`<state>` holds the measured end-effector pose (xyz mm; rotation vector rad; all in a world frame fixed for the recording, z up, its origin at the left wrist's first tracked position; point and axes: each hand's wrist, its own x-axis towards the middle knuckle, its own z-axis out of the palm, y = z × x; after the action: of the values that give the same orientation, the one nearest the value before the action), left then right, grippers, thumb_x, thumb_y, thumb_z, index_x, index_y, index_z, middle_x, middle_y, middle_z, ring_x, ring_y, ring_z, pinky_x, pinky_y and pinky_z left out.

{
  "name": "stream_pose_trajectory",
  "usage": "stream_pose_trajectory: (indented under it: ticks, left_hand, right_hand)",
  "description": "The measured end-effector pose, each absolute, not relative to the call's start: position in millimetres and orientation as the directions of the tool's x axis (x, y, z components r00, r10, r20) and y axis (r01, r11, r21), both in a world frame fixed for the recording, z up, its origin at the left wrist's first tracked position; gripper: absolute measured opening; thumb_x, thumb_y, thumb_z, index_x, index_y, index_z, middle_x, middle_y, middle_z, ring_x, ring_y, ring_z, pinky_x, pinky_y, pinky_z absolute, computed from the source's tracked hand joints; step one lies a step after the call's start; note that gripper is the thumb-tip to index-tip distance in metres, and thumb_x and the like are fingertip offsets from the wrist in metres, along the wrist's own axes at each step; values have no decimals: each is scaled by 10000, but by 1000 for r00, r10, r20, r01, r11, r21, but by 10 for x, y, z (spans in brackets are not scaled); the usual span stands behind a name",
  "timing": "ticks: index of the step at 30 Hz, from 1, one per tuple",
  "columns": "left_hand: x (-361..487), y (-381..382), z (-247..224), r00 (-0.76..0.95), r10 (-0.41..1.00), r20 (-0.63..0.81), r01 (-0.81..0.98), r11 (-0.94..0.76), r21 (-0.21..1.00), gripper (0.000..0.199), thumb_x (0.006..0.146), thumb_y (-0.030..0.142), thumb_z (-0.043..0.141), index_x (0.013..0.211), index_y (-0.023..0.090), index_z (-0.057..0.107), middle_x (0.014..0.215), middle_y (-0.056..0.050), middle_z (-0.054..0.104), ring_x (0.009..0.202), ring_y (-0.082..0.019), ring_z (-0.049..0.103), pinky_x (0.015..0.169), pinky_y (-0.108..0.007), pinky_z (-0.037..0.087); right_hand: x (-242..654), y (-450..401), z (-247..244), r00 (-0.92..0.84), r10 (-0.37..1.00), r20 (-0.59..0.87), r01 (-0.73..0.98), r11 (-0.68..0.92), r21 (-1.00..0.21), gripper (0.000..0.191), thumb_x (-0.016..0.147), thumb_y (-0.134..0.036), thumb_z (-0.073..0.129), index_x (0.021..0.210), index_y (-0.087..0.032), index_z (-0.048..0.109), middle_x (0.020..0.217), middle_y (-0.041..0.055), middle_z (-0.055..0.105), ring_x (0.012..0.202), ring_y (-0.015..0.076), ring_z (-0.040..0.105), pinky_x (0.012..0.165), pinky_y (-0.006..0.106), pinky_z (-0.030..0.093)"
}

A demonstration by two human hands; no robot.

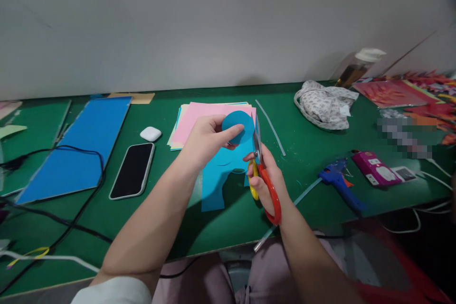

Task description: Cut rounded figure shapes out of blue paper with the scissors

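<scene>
My left hand (210, 137) pinches a round blue paper disc (238, 121), its thumb lying across the front. In my right hand (267, 175) are scissors (274, 199) with one red and one yellow handle; their blades point up, at the disc's right edge. Whether the blades touch the paper I cannot tell. Beneath the hands lies a cut blue sheet (213, 192) with curved edges. Behind it is a stack of coloured paper with a pink sheet (192, 113) on top, partly covered by my left hand.
On the green table (178, 242) are a phone (132, 171), a white case (150, 134), a blue board (81, 147) and black cables at left. A patterned cloth pouch (322, 104), bottle (359, 67), blue glue gun (342, 183) and purple box (376, 168) are at right.
</scene>
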<state>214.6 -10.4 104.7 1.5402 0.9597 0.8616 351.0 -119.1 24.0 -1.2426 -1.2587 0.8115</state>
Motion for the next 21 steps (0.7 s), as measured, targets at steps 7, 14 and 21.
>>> stream_pose_trajectory:
  ticks: [7,14,21]
  left_hand:
    - [2126,-104,1044,444,895,40,155,-121,980,272,719,396,755,734,136,674,652,3,659,557,-104,597,539,-226,530]
    - [2125,-106,1037,446,894,50,145,-127,981,276,724,402,754,750,138,680,655,5,661,555,-101,596,536,-222,525]
    - [2139,-118,1034,439,897,43,133,-113,985,283,713,411,758,735,144,668,668,-7,662,585,-122,615,548,-242,543]
  right_hand:
    - [3526,-1197,256,182,958,223,169,193,-966,945,706,-838,516,1463,-290,378,1076,47,606,705,146,520,676,309,483]
    - [3525,-1195,270,174,960,217,178,186,-966,933,702,-839,520,1446,-289,392,1077,43,609,715,147,513,674,307,481]
    - [3536,-1201,292,157,963,217,184,187,-965,873,739,-800,532,1439,-297,393,1095,48,604,731,150,521,690,309,490]
